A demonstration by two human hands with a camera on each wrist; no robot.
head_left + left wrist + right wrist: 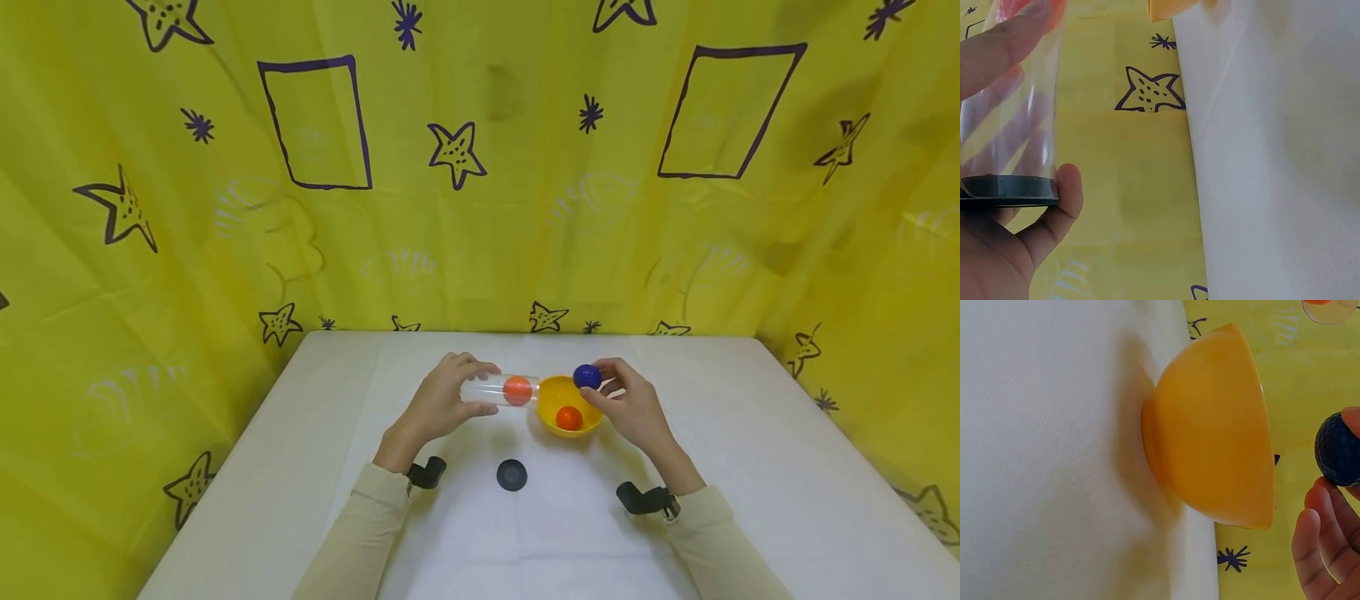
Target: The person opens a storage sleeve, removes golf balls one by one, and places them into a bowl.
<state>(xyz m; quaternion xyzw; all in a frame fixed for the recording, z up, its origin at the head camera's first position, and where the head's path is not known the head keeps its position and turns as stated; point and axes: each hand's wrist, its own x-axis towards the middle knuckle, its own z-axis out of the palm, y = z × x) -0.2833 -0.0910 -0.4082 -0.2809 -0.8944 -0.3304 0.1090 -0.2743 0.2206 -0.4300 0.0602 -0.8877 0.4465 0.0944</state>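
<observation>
My left hand (442, 400) grips a clear plastic tube (498, 390) held sideways above the white table (750, 467), its open end toward the yellow bowl (551, 396). An orange ball (517, 389) sits inside the tube near that end. In the left wrist view the tube (1013, 119) shows a black cap (1009, 189) at its base, my fingers (997, 47) wrapped round it. My right hand (626, 404) pinches a blue ball (587, 377) over the bowl's far right rim; the same blue ball (1339, 450) hangs beside the bowl (1216, 434). A second orange ball (569, 417) lies in the bowl.
A black round lid (512, 475) lies on the table in front of the bowl, between my forearms. Yellow patterned cloth (480, 167) walls the table on three sides.
</observation>
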